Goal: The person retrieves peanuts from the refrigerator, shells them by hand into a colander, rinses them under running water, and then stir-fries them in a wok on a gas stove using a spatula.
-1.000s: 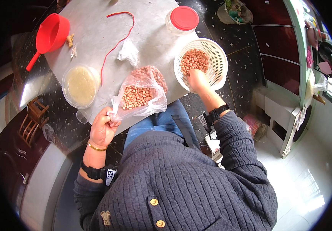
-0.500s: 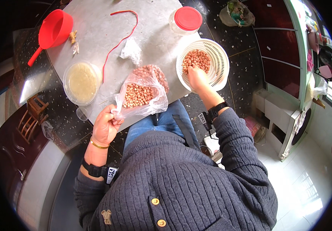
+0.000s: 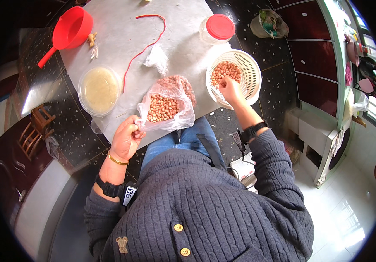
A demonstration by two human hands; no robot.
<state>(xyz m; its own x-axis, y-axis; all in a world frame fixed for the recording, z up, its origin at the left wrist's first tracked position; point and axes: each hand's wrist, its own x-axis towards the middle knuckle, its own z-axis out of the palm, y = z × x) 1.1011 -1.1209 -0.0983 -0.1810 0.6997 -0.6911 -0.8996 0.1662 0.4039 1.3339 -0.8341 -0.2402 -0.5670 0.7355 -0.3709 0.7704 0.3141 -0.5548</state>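
Note:
With its fingers pinched on the rim, my left hand (image 3: 127, 139) holds a clear plastic bag (image 3: 184, 117) at the table's near edge. The bag's mouth gapes, showing reddish-brown shelled peanuts (image 3: 162, 108) inside; more show through the film behind. To the right, my right hand (image 3: 231, 91) is over the near side of a white slotted plastic basket (image 3: 253, 79), its fingers drawn together. Whatever they hold, if anything, is too small to make out. A layer of peanuts (image 3: 226, 72) covers the basket's bottom, touching or just below my fingertips.
On the grey table (image 3: 113, 26) lie a red ladle (image 3: 73, 28), a ginger piece (image 3: 92, 38), a round lidded tub (image 3: 99, 91), a red strip (image 3: 146, 47) and a crumpled clear bag (image 3: 157, 60). A red-lidded jar (image 3: 219, 28) stands behind the basket. A bin (image 3: 268, 24) is on the floor.
My right hand has lifted slightly out of the peanuts in the basket, fingers still together. My left hand keeps its hold on the bag. The whole view has shifted a little.

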